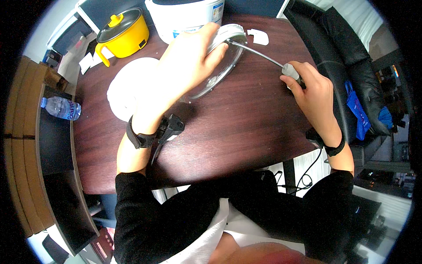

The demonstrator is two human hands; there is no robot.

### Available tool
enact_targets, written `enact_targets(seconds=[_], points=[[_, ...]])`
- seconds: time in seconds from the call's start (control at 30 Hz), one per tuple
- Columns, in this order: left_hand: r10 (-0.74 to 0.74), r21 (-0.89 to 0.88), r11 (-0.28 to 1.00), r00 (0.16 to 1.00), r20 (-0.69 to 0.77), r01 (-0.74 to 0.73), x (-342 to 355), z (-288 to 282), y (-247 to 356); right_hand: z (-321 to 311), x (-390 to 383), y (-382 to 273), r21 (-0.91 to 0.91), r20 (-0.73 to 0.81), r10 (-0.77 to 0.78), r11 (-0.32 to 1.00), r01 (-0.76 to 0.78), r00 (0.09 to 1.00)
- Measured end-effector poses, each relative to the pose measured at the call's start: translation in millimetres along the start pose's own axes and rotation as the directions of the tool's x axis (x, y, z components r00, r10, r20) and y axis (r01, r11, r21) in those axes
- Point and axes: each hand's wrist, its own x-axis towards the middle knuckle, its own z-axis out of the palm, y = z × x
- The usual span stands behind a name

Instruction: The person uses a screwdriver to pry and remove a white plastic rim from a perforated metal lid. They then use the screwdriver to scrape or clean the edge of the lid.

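The clear round lid (pixel 225 72) is up over the far middle part of the desk (pixel 246 119), tipped on its side, with a white part at its far edge. My left grip (pixel 189 57) is curled tight on that edge, thumb on the right. My right grip (pixel 312 86) is closed around the fat handle of a screwdriver (pixel 259 55). Its thin metal rod points left to the lid's white part, close by my left thumb. I cannot tell if the tip is touching. Just right of the lid, a small white piece (pixel 258 38) lies flat. Left of it is a big white round thing (pixel 125 90), partly hidden by my left arm. Near my left wrist is a black plug (pixel 174 126). At the far side are a white tub (pixel 182 17) and, left of that, a yellow pot (pixel 125 38). A water bottle (pixel 62 108) lies far to the left. On the right, a blue bag (pixel 358 113) is on a black sofa (pixel 338 50).
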Motion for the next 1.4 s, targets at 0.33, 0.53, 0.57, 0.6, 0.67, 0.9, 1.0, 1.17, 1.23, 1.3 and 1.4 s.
enact_targets(seconds=[0.33, 0.53, 0.57, 0.6, 0.67, 0.9, 1.0, 1.17, 1.23, 1.3, 1.4], points=[[0.055, 0.036, 0.998, 0.996, -0.077, -0.052, 1.1, 4.6, -2.3, 34.2, -17.1, -4.0, 0.601, 0.392, 0.256, 0.656, -0.456, 0.884], [0.041, 0.065, 0.997, 0.996, -0.076, -0.036, 3.2, 5.8, -2.9, 31.2, -17.3, -14.9, 0.654, 0.684, 0.218, 0.239, -0.718, 0.696], [0.045, 0.054, 0.998, 0.996, -0.082, -0.040, 3.2, 6.0, -4.3, 30.0, -16.4, -16.0, 0.652, 0.713, 0.188, 0.173, -0.738, 0.675], [0.048, 0.042, 0.998, 0.995, -0.088, -0.045, 3.1, 6.1, -5.8, 28.5, -14.9, -18.2, 0.647, 0.725, 0.183, 0.148, -0.748, 0.664], [0.031, 0.021, 0.999, 0.997, -0.076, -0.029, 3.7, 4.4, -7.3, 26.1, -12.4, -22.0, 0.632, 0.750, 0.170, 0.098, -0.768, 0.639], [0.011, 0.017, 1.000, 0.999, -0.043, -0.010, 5.4, 3.4, -11.0, 27.2, -6.1, -4.0, 0.229, -0.029, 0.090, 0.970, -0.081, 0.996], [-0.018, 0.014, 1.000, 1.000, -0.013, 0.018, 5.3, 0.0, -6.9, 14.5, 3.6, -1.0, 0.026, -0.057, 0.005, 1.000, -0.003, 0.998], [0.013, 0.007, 1.000, 0.999, -0.033, -0.013, 7.6, 1.0, -12.5, 20.9, 10.0, 7.8, 0.168, -0.008, 0.029, 0.985, -0.027, 1.000], [0.043, 0.032, 0.999, 0.995, -0.087, -0.040, 7.3, 0.1, -12.2, 41.0, 6.3, 14.9, 0.352, -0.007, 0.053, 0.935, -0.047, 0.999], [0.058, 0.021, 0.998, 0.994, -0.088, -0.056, 8.4, -0.2, -12.1, 42.3, 4.7, 12.1, 0.437, 0.119, 0.123, 0.885, -0.163, 0.985], [0.059, 0.016, 0.998, 0.996, -0.069, -0.058, 9.5, -0.1, -12.5, 50.4, -0.3, 12.9, 0.572, 0.266, 0.169, 0.765, -0.297, 0.949]])
